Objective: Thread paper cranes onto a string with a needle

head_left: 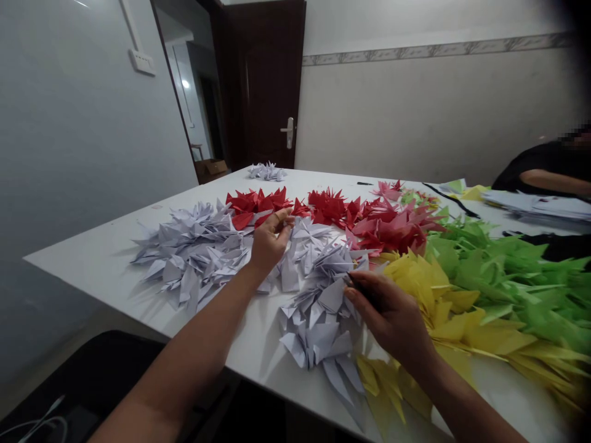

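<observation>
My left hand (271,241) is over the white folded paper pieces (194,246), at the edge of the red ones (330,206). Its thumb and index finger are pinched together, and what they hold, if anything, is too small to make out. My right hand (392,317) closes around a slim dark pen-like tool (364,292), whose tip points left at a nearer heap of white folded paper (316,326). Most of that tool is hidden by the fingers. Pointed tips and wings make the paper pieces look like origami cranes.
Yellow (425,283), green (498,264) and pink (397,224) folded paper fills the right of the white table (92,246). A small white heap (266,172) sits at the far corner. Across the table, a person's forearm (554,181) rests near stacked papers (540,203).
</observation>
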The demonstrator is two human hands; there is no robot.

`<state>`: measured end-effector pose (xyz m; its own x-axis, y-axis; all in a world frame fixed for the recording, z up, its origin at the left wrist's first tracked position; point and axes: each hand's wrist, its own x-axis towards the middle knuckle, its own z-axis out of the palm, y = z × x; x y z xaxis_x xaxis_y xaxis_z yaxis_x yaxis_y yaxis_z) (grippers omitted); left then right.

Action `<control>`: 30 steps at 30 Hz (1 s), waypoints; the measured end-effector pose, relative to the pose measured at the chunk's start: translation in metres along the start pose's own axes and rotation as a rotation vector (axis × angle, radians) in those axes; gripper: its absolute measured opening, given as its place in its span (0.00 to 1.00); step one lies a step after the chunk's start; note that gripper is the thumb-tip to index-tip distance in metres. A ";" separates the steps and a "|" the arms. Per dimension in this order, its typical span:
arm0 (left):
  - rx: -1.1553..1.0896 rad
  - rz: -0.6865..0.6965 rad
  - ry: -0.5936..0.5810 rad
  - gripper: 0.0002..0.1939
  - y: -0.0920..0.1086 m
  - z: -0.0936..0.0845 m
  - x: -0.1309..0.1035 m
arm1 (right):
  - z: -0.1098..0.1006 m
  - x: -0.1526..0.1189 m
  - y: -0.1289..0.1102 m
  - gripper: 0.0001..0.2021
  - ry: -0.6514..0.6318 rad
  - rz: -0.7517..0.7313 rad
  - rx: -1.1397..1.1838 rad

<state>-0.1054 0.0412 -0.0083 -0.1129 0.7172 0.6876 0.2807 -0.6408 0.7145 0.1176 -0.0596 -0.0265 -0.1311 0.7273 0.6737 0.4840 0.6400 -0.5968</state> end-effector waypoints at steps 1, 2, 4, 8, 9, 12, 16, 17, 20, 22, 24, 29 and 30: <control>-0.010 0.047 -0.033 0.21 0.007 0.004 -0.004 | 0.000 -0.001 0.001 0.12 0.009 0.022 0.015; -0.001 0.094 -0.069 0.22 0.014 0.007 -0.009 | 0.000 -0.001 0.003 0.13 0.024 0.041 0.031; 0.043 0.198 -0.116 0.23 0.026 0.014 -0.017 | 0.000 -0.003 0.004 0.14 0.070 0.056 0.053; 0.137 0.513 -0.192 0.26 0.038 0.025 -0.030 | -0.004 -0.004 0.001 0.14 0.157 -0.012 0.050; 0.145 0.589 -0.219 0.28 0.040 0.027 -0.033 | -0.005 -0.004 0.000 0.14 0.159 -0.034 0.038; 0.146 0.710 -0.264 0.28 0.046 0.031 -0.040 | -0.008 0.000 -0.004 0.13 0.129 -0.103 -0.037; 0.166 0.721 -0.249 0.25 0.054 0.034 -0.047 | -0.009 0.005 -0.004 0.10 0.088 -0.126 -0.110; 0.162 0.726 -0.245 0.25 0.056 0.034 -0.048 | -0.008 0.006 -0.003 0.09 0.086 -0.118 -0.118; 0.131 0.724 -0.260 0.26 0.057 0.035 -0.052 | -0.007 0.007 -0.003 0.07 0.100 -0.102 -0.144; 0.119 0.710 -0.272 0.25 0.057 0.036 -0.053 | -0.007 0.007 -0.004 0.05 0.104 -0.108 -0.156; 0.123 0.686 -0.276 0.24 0.058 0.036 -0.054 | -0.007 0.008 -0.006 0.04 0.095 -0.119 -0.160; 0.101 0.702 -0.240 0.24 0.064 0.034 -0.052 | -0.006 0.007 -0.004 0.03 0.084 -0.090 -0.129; 0.093 0.702 -0.236 0.23 0.064 0.034 -0.052 | -0.006 0.006 -0.003 0.04 0.097 -0.072 -0.112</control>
<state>-0.0489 -0.0276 -0.0024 0.3277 0.1942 0.9246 0.2919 -0.9516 0.0964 0.1204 -0.0582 -0.0182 -0.0875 0.6493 0.7555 0.5707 0.6543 -0.4962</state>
